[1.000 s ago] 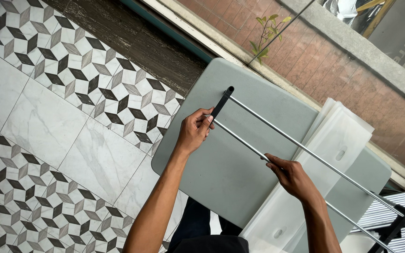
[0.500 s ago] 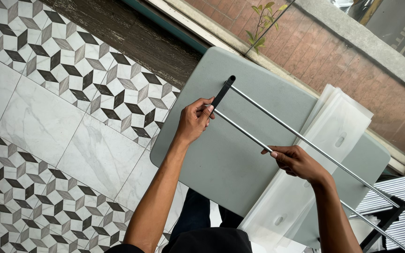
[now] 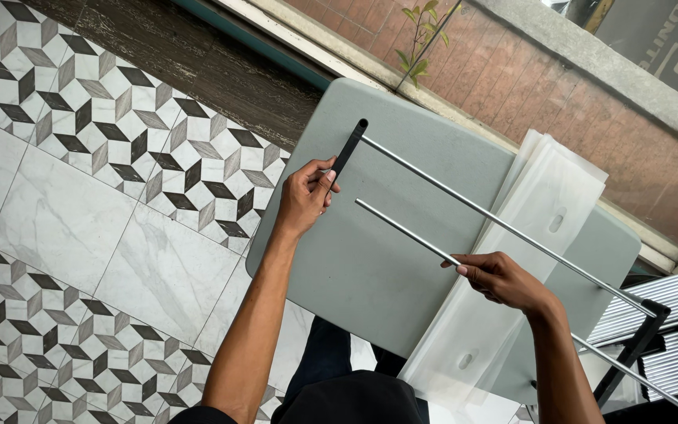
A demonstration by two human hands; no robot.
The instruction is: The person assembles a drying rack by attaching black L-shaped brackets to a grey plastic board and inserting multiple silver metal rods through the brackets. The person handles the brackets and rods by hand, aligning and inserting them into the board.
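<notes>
Two metal rods (image 3: 496,224), one black end piece (image 3: 348,153), one table (image 3: 370,267)

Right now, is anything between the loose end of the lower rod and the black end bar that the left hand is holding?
Nothing visible. The lower rod ends free over bare grey tabletop, apart from the black end bar pinched by the left hand. The right hand grips the rod further back.

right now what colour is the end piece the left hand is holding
Black, a flat slotted bar on the rod's end, pinched by the left hand. Head view shows it best.

Patterned tile floor (image 3: 80,157), brick wall (image 3: 559,102)
</notes>
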